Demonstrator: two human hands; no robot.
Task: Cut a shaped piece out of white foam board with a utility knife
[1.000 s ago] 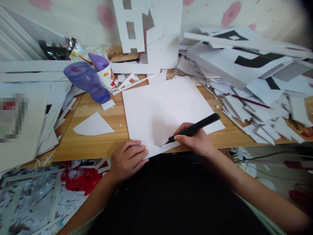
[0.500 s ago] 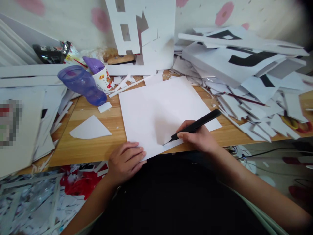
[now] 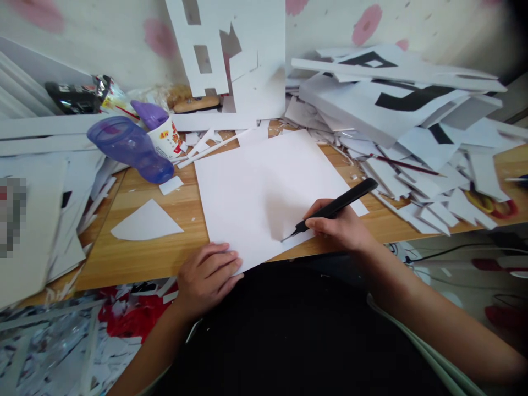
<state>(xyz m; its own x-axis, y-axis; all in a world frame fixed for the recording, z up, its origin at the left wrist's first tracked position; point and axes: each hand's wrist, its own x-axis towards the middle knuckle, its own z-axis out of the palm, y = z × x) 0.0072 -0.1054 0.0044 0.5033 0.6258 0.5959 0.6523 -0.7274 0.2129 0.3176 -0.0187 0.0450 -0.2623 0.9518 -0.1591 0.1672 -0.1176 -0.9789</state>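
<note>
A white board (image 3: 247, 187) lies flat on the wooden desk, reaching to its front edge. My left hand (image 3: 208, 275) is at the board's near left corner, its fingers closed over the corner and pressed down; the thumb's grip is partly hidden. In my right hand (image 3: 340, 225) is a black pen-shaped knife (image 3: 350, 198), held like a pencil. Its thin tip points down and left and meets the board near the front edge, where a shadow falls. I cannot make out a cut line.
A white fan-shaped piece (image 3: 146, 221) lies left of the board. Behind it are a purple bottle (image 3: 132, 151) and a paper cup (image 3: 165, 137). White offcuts (image 3: 396, 176), a pencil (image 3: 406, 165) and scissors (image 3: 490, 203) crowd the right. A cut-out panel (image 3: 259, 66) leans on the wall.
The view has shifted slightly, so the desk appears a little to the left. The knife tip has moved slightly right along the board's near side. My left hand stays on the corner.
</note>
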